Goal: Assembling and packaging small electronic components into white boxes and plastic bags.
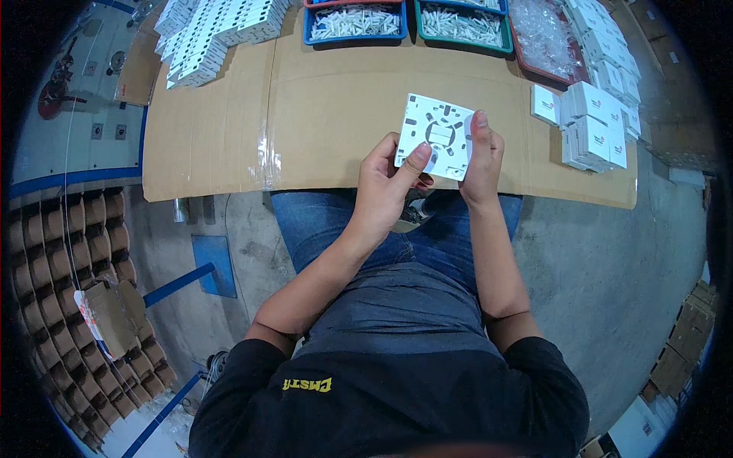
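Between my two hands, just above the near edge of the cardboard-covered table, is a square white plastic plate (439, 135) with slots and a ring of dark openings around its middle. My left hand (388, 177) grips its lower left corner, thumb lying on the face and fingers underneath. At the right edge, my right hand (481, 164) holds it with the thumb pointing up along the side. The fingers behind the plate are partly hidden. The plate is tilted, its slotted face toward me.
Stacked white boxes (594, 126) stand at the table's right, more white square pieces (221, 34) at the far left. Along the back are a blue tray (356, 38) and a green tray (466, 47) of small white parts, and a red tray (544, 72) of clear plastic bags. Cardboard (328, 145) covers the tabletop.
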The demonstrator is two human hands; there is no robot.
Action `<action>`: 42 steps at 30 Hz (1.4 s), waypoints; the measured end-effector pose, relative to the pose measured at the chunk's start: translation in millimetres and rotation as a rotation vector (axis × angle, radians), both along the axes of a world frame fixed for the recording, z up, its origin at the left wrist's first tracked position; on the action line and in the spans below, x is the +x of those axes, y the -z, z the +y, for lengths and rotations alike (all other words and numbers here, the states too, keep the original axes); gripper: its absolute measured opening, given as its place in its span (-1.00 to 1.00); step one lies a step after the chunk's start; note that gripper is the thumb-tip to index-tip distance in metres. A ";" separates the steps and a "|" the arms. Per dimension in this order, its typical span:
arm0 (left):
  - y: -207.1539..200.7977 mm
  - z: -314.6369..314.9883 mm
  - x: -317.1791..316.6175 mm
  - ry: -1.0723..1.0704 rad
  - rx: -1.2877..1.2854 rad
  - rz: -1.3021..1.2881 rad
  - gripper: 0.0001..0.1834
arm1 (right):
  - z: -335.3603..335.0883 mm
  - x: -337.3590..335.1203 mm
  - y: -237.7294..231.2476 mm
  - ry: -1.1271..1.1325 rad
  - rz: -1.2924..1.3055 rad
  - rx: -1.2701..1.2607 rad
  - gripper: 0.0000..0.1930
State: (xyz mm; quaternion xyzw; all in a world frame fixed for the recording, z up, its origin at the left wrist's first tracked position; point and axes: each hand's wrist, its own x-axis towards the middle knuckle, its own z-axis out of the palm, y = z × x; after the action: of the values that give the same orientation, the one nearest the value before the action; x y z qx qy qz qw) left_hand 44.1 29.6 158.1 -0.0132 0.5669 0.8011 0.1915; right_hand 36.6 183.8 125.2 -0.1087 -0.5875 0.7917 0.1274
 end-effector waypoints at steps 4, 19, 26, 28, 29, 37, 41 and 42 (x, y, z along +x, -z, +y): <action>1.0 -0.3 -0.3 0.003 0.001 -0.001 -0.67 | -0.8 0.5 -1.4 0.007 -0.009 -0.005 -0.49; -2.0 -4.9 -1.3 -0.006 0.033 0.092 -0.70 | -10.3 -6.4 -1.1 0.094 -0.047 -0.317 -0.66; 2.9 -7.3 -5.1 -0.070 -0.082 0.164 -0.66 | -14.4 -0.7 3.0 0.046 -0.096 -0.401 -0.81; 4.6 -7.2 -6.9 -0.084 -0.054 0.154 -0.65 | -12.5 0.7 8.7 0.001 -0.104 -0.400 -0.82; 5.5 -7.1 -7.5 -0.098 -0.026 0.144 -0.64 | -12.5 1.2 9.2 0.000 -0.104 -0.400 -0.82; 1.7 -9.8 -12.3 -0.156 0.015 0.093 -0.58 | -29.7 13.4 12.5 -0.155 -0.175 -0.388 -0.74; -0.7 -12.2 -14.1 -0.163 0.015 0.056 -0.58 | -34.3 16.6 13.5 -0.180 -0.211 -0.399 -0.73; -0.9 -12.9 -14.2 -0.165 0.014 0.055 -0.58 | -34.2 16.6 14.1 -0.195 -0.213 -0.394 -0.73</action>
State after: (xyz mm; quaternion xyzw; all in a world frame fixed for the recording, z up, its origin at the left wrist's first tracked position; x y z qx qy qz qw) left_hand 29.9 16.8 159.0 -0.0364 0.5632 0.8183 0.1091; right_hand 53.2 149.6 111.1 -0.1569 -0.4396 0.8837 -0.0360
